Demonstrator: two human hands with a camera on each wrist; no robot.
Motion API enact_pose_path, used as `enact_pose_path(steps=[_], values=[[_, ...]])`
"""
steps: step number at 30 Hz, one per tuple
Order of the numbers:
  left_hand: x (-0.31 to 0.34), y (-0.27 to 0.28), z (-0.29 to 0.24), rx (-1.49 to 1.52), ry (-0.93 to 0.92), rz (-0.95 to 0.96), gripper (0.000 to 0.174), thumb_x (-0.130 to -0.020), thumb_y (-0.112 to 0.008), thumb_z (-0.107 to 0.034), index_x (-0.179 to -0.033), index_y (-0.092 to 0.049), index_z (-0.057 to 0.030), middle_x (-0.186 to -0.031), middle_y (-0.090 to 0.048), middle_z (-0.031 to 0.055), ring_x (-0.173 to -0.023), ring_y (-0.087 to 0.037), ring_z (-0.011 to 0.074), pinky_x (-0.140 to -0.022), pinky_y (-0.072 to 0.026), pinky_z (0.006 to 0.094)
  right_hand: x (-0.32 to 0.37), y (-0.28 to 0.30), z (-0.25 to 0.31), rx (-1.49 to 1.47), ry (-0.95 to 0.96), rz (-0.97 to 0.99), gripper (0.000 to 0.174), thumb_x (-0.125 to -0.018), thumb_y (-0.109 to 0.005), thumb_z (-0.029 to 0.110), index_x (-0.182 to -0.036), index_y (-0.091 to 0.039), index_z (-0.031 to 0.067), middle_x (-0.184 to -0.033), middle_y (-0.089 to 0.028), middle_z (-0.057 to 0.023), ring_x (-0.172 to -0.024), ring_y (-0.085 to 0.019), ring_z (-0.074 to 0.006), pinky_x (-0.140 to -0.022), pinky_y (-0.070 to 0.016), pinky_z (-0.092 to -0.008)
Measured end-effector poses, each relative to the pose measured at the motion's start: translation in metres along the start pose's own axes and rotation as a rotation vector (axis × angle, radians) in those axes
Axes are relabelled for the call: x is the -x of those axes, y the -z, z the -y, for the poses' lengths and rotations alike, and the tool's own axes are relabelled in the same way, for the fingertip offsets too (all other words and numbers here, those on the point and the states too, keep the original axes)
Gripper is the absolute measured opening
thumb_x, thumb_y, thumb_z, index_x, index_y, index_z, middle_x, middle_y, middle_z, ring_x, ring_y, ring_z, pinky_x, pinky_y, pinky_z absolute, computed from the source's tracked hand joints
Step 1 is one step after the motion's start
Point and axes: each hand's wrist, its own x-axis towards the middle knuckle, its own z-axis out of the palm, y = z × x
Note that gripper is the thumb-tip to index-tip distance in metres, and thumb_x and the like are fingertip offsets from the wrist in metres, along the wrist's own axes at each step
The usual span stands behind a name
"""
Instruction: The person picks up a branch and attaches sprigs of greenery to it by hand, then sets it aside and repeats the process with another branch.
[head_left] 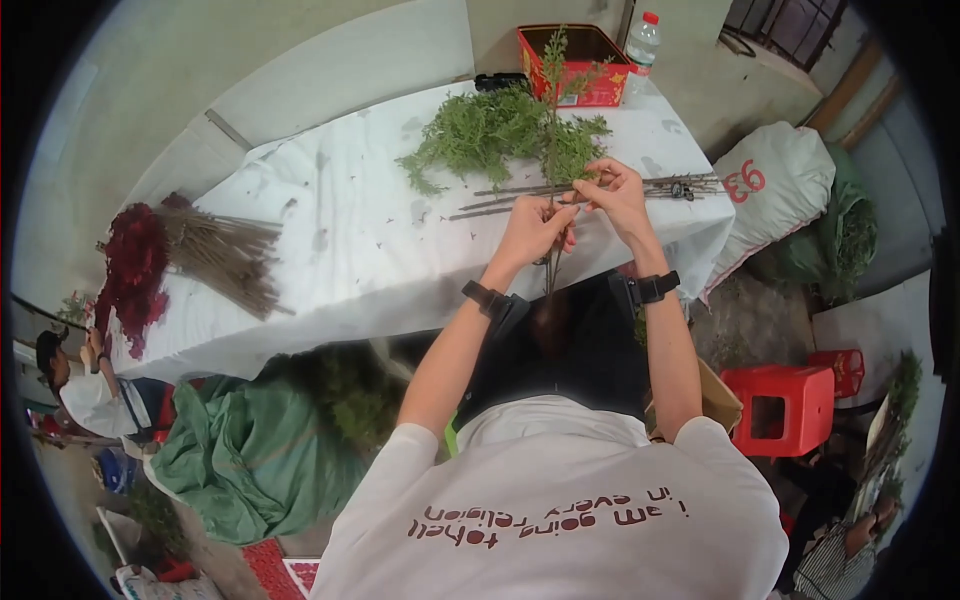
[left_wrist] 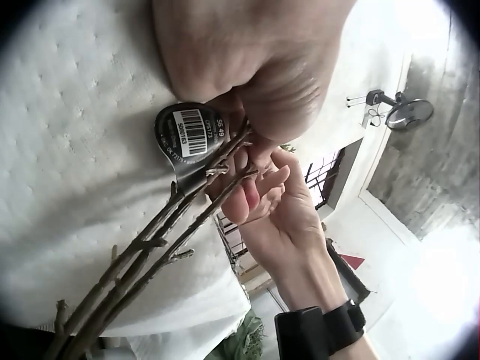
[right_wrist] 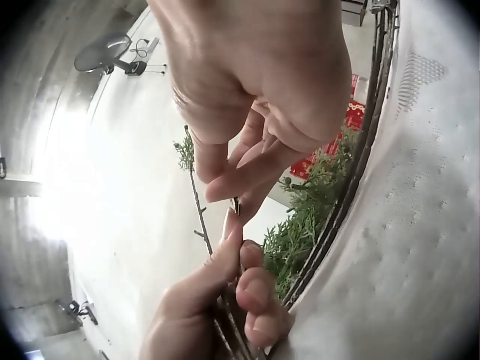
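My left hand [head_left: 535, 232] grips a bunch of thin woody stems, its thumb and fingers curled round them. Leafy green tips [head_left: 553, 80] rise above the hand, and bare stems [left_wrist: 142, 262] stick out below. A black tag with a white barcode label [left_wrist: 189, 139] sits against the stems beside the left hand in the left wrist view. My right hand [head_left: 618, 200] meets the left one, thumb and fingertips pinching the stems just above the left thumb. In the right wrist view, the fingertips partly cover the pinched spot.
Feathery green sprigs [head_left: 480, 130] lie on the white-covered table [head_left: 350, 220], with bare stems [head_left: 480, 210] nearer me. A red box [head_left: 600, 85] and a bottle [head_left: 643, 42] stand at the back. Dark red flowers [head_left: 135, 250] lie left. Red stools [head_left: 780, 410] and a white sack [head_left: 775, 190] are right.
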Motion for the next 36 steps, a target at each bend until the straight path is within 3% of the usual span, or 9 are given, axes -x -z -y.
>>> enact_pose_path(steps=[7,10,15,23,26,30,36], values=[[-0.003,0.004,0.006,0.075,-0.057,-0.031,0.033,-0.095,-0.062,-0.02,-0.075,-0.063,0.0054,-0.065,-0.066,0.0091,-0.054,-0.064,0.0137,-0.048,-0.0486,0.0243,0.004,-0.003,-0.013,0.09,0.023,-0.152,0.018,-0.087,-0.068,0.009,-0.098,-0.058,-0.0012,-0.079,-0.068,-0.0091,-0.066,-0.069,-0.0162,-0.052,-0.0506,-0.0231],[0.001,0.004,0.006,0.111,-0.08,-0.039,0.033,-0.094,-0.063,-0.021,-0.075,-0.063,0.0054,-0.065,-0.066,0.009,-0.054,-0.063,0.013,-0.05,-0.0494,0.0244,0.001,0.011,-0.021,-0.308,-0.11,-0.204,0.02,-0.09,-0.067,0.016,-0.095,-0.059,-0.0018,-0.075,-0.067,-0.0104,-0.06,-0.066,-0.0151,-0.048,-0.0475,-0.0236],[-0.001,0.005,0.005,0.163,-0.075,-0.02,0.032,-0.094,-0.063,-0.022,-0.076,-0.063,0.0051,-0.065,-0.066,0.0085,-0.056,-0.064,0.012,-0.05,-0.0492,0.024,-0.007,0.008,-0.029,-0.136,-0.106,-0.214,0.022,-0.092,-0.065,0.019,-0.092,-0.059,-0.0021,-0.071,-0.065,-0.0115,-0.056,-0.063,-0.0146,-0.045,-0.0442,-0.0227],[-0.001,0.004,0.002,0.239,-0.038,-0.015,0.03,-0.093,-0.064,-0.021,-0.079,-0.065,0.0046,-0.067,-0.066,0.0073,-0.058,-0.065,0.0114,-0.051,-0.0477,0.0221,-0.004,-0.002,-0.03,0.195,-0.053,-0.283,0.015,-0.084,-0.071,0.004,-0.092,-0.059,-0.0022,-0.07,-0.064,-0.007,-0.053,-0.06,-0.0113,-0.044,-0.0409,-0.0197],[-0.002,0.005,0.003,0.237,0.003,-0.033,0.029,-0.093,-0.064,-0.021,-0.08,-0.065,0.0047,-0.067,-0.066,0.0071,-0.059,-0.065,0.0117,-0.052,-0.0471,0.0218,-0.005,0.0,-0.028,0.075,-0.068,-0.315,0.023,-0.078,-0.075,-0.002,-0.096,-0.059,-0.0026,-0.071,-0.064,-0.0045,-0.054,-0.058,-0.0097,-0.045,-0.0408,-0.0196],[-0.003,0.005,0.005,0.181,-0.003,-0.046,0.028,-0.093,-0.064,-0.02,-0.081,-0.065,0.0051,-0.067,-0.066,0.0071,-0.06,-0.065,0.0121,-0.052,-0.0473,0.0223,-0.005,0.007,-0.03,-0.027,-0.061,-0.36,0.023,-0.082,-0.068,-0.005,-0.102,-0.057,-0.0029,-0.083,-0.063,-0.006,-0.062,-0.059,-0.011,-0.052,-0.0421,-0.0194],[-0.003,0.001,0.004,0.203,0.047,-0.072,0.026,-0.093,-0.064,-0.017,-0.082,-0.065,0.0066,-0.068,-0.066,0.0068,-0.06,-0.063,0.0101,-0.056,-0.0486,0.022,-0.004,0.013,-0.029,-0.342,-0.016,-0.483,0.025,-0.083,-0.069,-0.005,-0.104,-0.057,-0.0032,-0.088,-0.063,-0.0072,-0.071,-0.063,-0.015,-0.056,-0.0449,-0.0207]])
